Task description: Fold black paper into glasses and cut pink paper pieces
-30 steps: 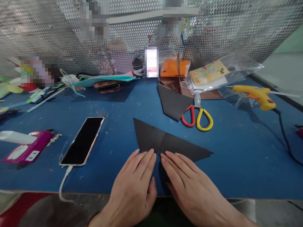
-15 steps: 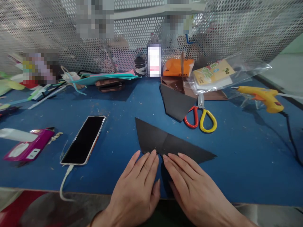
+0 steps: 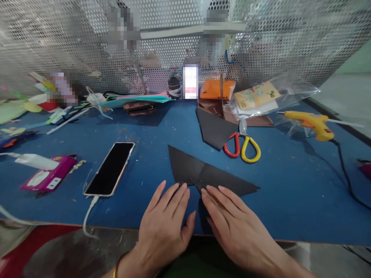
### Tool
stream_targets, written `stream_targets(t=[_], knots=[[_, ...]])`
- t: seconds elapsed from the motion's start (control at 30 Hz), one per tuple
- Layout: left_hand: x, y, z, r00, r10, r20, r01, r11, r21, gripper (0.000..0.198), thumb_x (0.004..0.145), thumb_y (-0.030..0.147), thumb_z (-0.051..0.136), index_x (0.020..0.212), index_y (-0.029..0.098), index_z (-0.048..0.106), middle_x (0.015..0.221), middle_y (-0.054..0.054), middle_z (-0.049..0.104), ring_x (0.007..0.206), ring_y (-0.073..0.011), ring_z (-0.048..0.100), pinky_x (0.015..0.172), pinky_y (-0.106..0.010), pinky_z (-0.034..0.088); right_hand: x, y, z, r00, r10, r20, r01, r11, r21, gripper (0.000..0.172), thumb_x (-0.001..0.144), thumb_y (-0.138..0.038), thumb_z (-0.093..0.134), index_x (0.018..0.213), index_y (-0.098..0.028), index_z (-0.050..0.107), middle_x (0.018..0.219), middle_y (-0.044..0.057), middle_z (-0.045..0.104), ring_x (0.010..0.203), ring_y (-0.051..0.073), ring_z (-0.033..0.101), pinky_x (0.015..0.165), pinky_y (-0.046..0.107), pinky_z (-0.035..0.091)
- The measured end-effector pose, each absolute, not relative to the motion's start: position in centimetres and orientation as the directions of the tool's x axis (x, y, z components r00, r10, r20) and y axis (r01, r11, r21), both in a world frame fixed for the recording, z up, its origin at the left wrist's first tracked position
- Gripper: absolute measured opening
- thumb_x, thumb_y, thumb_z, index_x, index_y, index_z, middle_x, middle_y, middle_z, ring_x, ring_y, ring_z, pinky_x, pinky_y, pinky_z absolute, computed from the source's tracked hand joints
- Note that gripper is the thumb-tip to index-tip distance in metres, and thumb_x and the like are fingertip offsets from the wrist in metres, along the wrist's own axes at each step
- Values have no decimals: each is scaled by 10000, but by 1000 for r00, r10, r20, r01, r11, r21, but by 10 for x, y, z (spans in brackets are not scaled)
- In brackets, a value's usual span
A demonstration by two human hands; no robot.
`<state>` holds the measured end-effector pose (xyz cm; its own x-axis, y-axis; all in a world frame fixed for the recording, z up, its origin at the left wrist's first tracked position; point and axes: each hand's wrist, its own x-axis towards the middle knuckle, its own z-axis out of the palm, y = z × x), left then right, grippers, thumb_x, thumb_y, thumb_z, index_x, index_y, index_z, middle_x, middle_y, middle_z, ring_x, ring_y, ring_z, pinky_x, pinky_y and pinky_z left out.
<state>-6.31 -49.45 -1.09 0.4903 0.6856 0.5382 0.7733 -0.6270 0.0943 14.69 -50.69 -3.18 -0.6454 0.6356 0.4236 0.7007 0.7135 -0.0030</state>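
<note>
A folded piece of black paper lies on the blue table in front of me, its pointed ends to the left and right. My left hand rests flat with fingers stretched out, the tips at the paper's near edge. Beside it, my right hand lies with fingers extended over the near right part of the paper, hiding some of it. A second black paper piece sits farther back, touching the scissors with one red and one yellow handle.
A phone on a white cable and a purple power strip lie to the left. At right is a yellow glue gun. Coloured paper sheets, an upright lit phone and a plastic packet line the back by the perforated screen.
My left hand has drawn slightly back and left, uncovering more of the paper's near middle edge. My right hand has barely moved. The whole view has shifted a little.
</note>
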Motion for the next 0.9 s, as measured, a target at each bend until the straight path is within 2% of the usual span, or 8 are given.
stream_targets(t=[0.1, 0.23, 0.4, 0.6, 0.7, 0.8, 0.9], knots=[[-67, -497, -12, 462, 692, 555, 791, -604, 94, 311, 908, 249, 605, 1159, 99, 710, 1182, -85, 750, 1058, -265, 688, 1134, -457, 346, 151, -510, -34, -670, 611, 422, 689, 723, 49, 466, 930, -185, 511, 1361, -13, 563, 1435, 175, 583, 1383, 322, 457, 1173, 463, 340], [-67, -498, -12, 463, 709, 532, 802, -591, 88, 330, 915, 274, 594, 1182, 114, 705, 1195, -83, 746, 1069, -270, 682, 1135, -459, 341, 151, -511, -26, -720, 569, 397, 655, 746, 120, 458, 937, -195, 435, 1332, -12, 576, 1388, 189, 617, 1315, 331, 529, 1133, 473, 366], [-66, -496, -10, 441, 727, 527, 810, -576, 116, 319, 914, 264, 583, 1159, 113, 720, 1176, -72, 754, 1038, -276, 686, 1122, -445, 341, 149, -508, -19, -762, 520, 386, 612, 773, 167, 459, 951, -156, 333, 1291, 22, 585, 1320, 210, 655, 1249, 341, 578, 1141, 483, 309], [-72, -502, -16, 428, 694, 578, 777, -609, 156, 311, 897, 214, 621, 1181, 110, 696, 1187, -85, 749, 1079, -269, 688, 1118, -449, 374, 150, -506, -22, -735, 541, 409, 628, 770, 109, 418, 959, -152, 367, 1267, -7, 609, 1322, 193, 660, 1233, 333, 583, 1135, 488, 286], [-78, -504, -18, 402, 666, 628, 789, -600, 131, 293, 878, 147, 646, 1165, 101, 689, 1143, -109, 761, 1074, -253, 697, 1087, -444, 418, 151, -508, -23, -721, 556, 414, 640, 764, 88, 415, 959, -155, 386, 1281, -12, 605, 1330, 188, 657, 1238, 324, 579, 1132, 484, 291], [-79, -502, -16, 396, 686, 611, 824, -558, 93, 322, 913, 210, 628, 1209, 92, 678, 1173, -119, 748, 1119, -266, 673, 1096, -438, 396, 151, -510, -25, -717, 563, 411, 646, 758, 88, 418, 953, -151, 396, 1282, 3, 604, 1337, 203, 649, 1244, 335, 574, 1133, 495, 287], [-77, -498, -13, 416, 734, 536, 838, -538, 86, 395, 964, 333, 550, 1257, 97, 669, 1234, -104, 724, 1185, -296, 628, 1159, -449, 298, 151, -511, -26, -708, 571, 416, 653, 753, 78, 418, 963, -167, 402, 1289, 5, 600, 1344, 208, 643, 1252, 337, 568, 1141, 495, 277]])
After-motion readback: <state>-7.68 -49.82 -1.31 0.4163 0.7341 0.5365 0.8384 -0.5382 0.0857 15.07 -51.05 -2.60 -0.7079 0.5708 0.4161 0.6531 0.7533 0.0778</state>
